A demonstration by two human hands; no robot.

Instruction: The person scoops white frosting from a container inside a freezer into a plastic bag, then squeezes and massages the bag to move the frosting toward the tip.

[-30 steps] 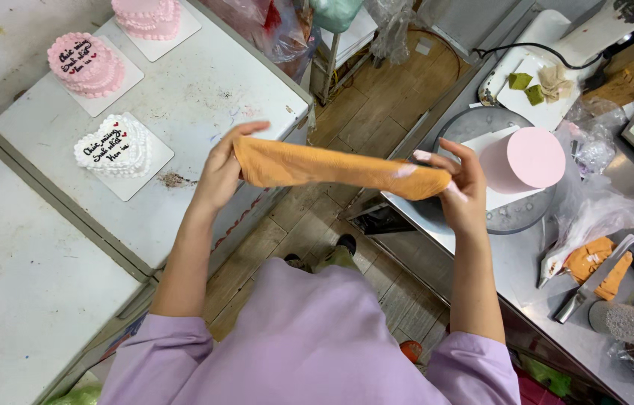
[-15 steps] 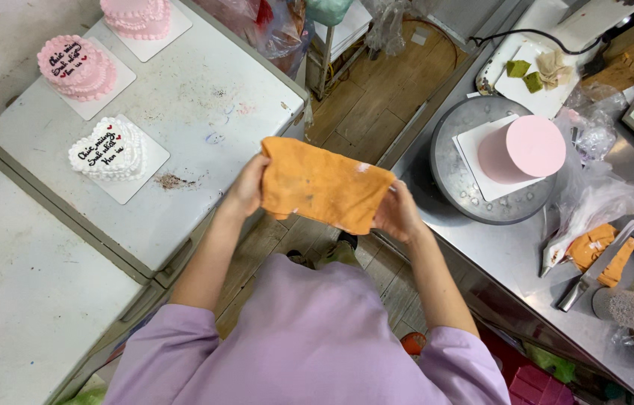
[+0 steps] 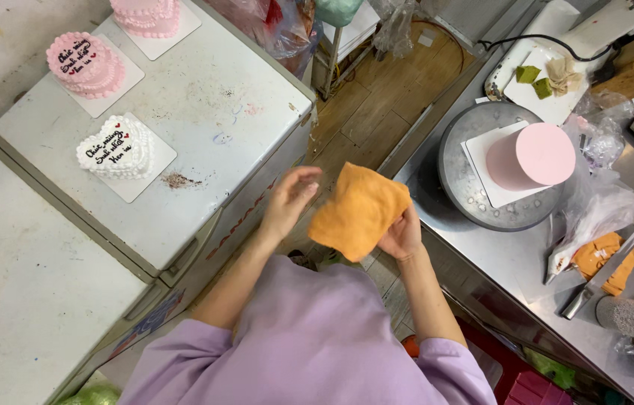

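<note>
From my remote feed: a white chest freezer fills the left, a steel counter the right, with wooden floor between them. On the counter a round turntable bears a smooth pink cake; a white heart-shaped cake sits on the freezer lid. Over the gap, my right hand pinches a folded orange cloth from beneath, fingers closed on its edge. My left hand hovers open just beside the cloth, holding nothing.
</note>
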